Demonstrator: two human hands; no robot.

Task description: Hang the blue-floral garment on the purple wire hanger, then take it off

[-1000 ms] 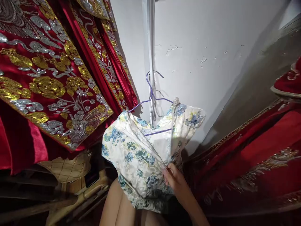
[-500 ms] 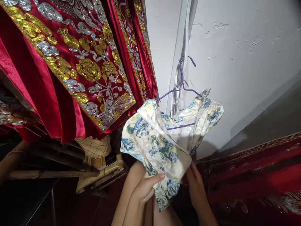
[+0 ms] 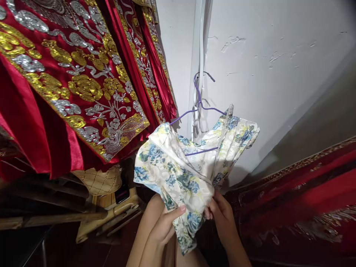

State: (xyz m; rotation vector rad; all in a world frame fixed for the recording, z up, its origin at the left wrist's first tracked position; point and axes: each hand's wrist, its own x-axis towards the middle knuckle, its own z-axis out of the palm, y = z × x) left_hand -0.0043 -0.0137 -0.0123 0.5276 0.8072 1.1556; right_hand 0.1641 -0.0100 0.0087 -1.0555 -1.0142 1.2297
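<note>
A white garment with blue and yellow flowers hangs on a purple hanger against the wall. My left hand is closed on the garment's lower part, thumb on top and fingers behind the cloth. At the garment's right lower edge is my right hand, its fingers bent and pinched at the cloth, partly hidden by it. The garment's front edges cross above my hands, and its lower end hangs between them, over my legs.
Red cloth with gold and silver embroidery hangs at the upper left. Below it stands a wooden chair with a tan quilted bag and a dark phone. More red embroidered cloth is at the right.
The view has shifted, so the hanger and garment appear further left. My right hand has come in closer to the garment's edge, and its fingertips now show there. My left hand keeps its hold.
</note>
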